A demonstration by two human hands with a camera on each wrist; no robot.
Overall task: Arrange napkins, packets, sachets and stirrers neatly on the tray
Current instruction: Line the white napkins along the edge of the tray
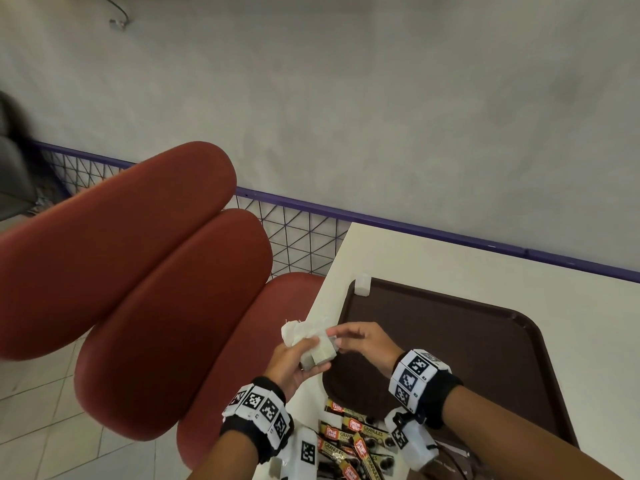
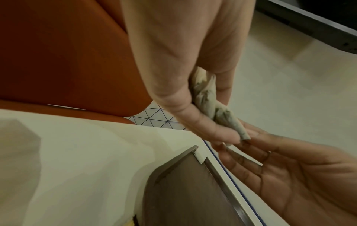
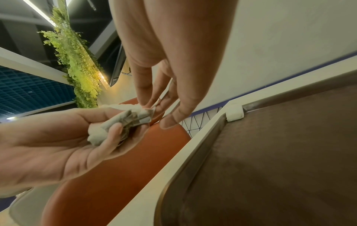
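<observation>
Over the table edge, just left of the tray [image 1: 491, 327], a crumpled bunch of napkins [image 1: 304, 336] is clutched in the left hand [image 1: 289, 367], fingers curled round it, while its right-hand end is pinched by the right hand [image 1: 362, 342]. From that pinch the bunch's long axis runs leftward into the left palm, and the bare tray floor lies directly beneath and to the right, so the right hand is judged the nearer one for laying a napkin down. Below both wrists, the granule sachets [image 1: 356, 441] are left lying on the table, off the tray.
</observation>
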